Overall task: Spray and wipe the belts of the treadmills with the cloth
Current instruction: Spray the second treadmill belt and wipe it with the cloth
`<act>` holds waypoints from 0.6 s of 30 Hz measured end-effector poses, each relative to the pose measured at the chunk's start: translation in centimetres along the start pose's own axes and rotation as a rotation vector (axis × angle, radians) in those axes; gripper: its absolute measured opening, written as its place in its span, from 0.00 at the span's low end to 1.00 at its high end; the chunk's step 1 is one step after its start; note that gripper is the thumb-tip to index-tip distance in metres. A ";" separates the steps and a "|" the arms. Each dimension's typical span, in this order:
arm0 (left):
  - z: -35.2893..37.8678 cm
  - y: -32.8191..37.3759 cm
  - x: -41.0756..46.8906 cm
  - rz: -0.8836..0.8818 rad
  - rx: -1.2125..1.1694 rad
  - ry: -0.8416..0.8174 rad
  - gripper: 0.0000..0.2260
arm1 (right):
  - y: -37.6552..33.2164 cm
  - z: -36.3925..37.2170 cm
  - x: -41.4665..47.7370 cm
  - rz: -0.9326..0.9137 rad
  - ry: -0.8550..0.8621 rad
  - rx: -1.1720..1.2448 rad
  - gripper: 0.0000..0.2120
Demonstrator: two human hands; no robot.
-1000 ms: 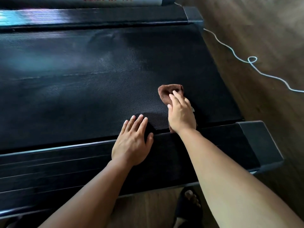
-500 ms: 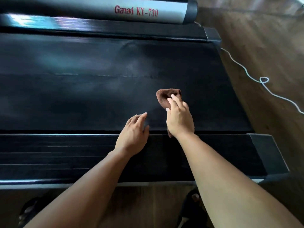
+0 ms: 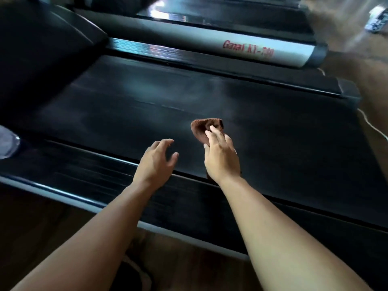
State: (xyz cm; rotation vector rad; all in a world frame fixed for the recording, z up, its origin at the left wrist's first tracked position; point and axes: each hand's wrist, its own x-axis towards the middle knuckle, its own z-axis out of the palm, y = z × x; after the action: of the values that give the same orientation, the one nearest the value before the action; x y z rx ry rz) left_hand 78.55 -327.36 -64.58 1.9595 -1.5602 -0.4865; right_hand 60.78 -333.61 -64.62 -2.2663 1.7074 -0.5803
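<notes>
Currently, head view, frame soft with blur. My right hand (image 3: 222, 159) lies palm-down on the small rust-brown woven cloth (image 3: 201, 128). Its fingers (image 3: 216, 133) are close together and nearly straight across the top of the cloth, pressing it down rather than wrapping it. The thumb sits at the hand's left side; I cannot tell whether it hooks under the fabric. The cloth rests on the wide black treadmill belt (image 3: 126, 114), towards its near edge. A bunched corner stands up ahead of the fingertips, and a bit of cloth shows under the wrist.

My left hand (image 3: 156, 162) is just beside the right, over the line where the belt meets the black ribbed side rail (image 3: 84, 173). Its fingers are spread wide and loosely curved, holding nothing. I cannot tell whether it touches the surface.

A pale sheen lies across the middle of the belt. Beyond the belt runs a silver side cover with red lettering (image 3: 247, 49), too blurred to read. A thin white cord (image 3: 369, 124) lies on the brown wooden floor (image 3: 357, 66) at the right. A clear rounded object (image 3: 8, 141) sits at the left edge, unidentified.
</notes>
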 end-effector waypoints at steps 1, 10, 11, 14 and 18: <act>-1.2 -0.9 0.3 -0.018 -0.007 0.023 0.19 | -1.4 0.6 0.5 -0.020 -0.007 0.010 0.22; -11.3 -9.8 1.1 -0.175 0.010 0.197 0.17 | -13.9 5.5 3.9 -0.190 -0.072 0.084 0.22; -12.1 -10.7 1.2 -0.194 0.005 0.218 0.17 | -15.3 5.9 4.3 -0.209 -0.077 0.085 0.22; -14.4 -13.4 1.5 -0.259 -0.034 0.301 0.16 | -19.2 6.9 5.6 -0.264 -0.093 0.086 0.22; -18.3 -17.4 2.3 -0.346 -0.078 0.452 0.14 | -23.9 8.3 7.1 -0.338 -0.096 0.095 0.22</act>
State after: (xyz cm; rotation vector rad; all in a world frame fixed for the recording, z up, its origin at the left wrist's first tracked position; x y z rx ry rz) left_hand 103.37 -323.16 -61.61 2.1036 -0.9175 -0.2097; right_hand 86.75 -333.98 -60.77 -2.4852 1.2329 -0.5939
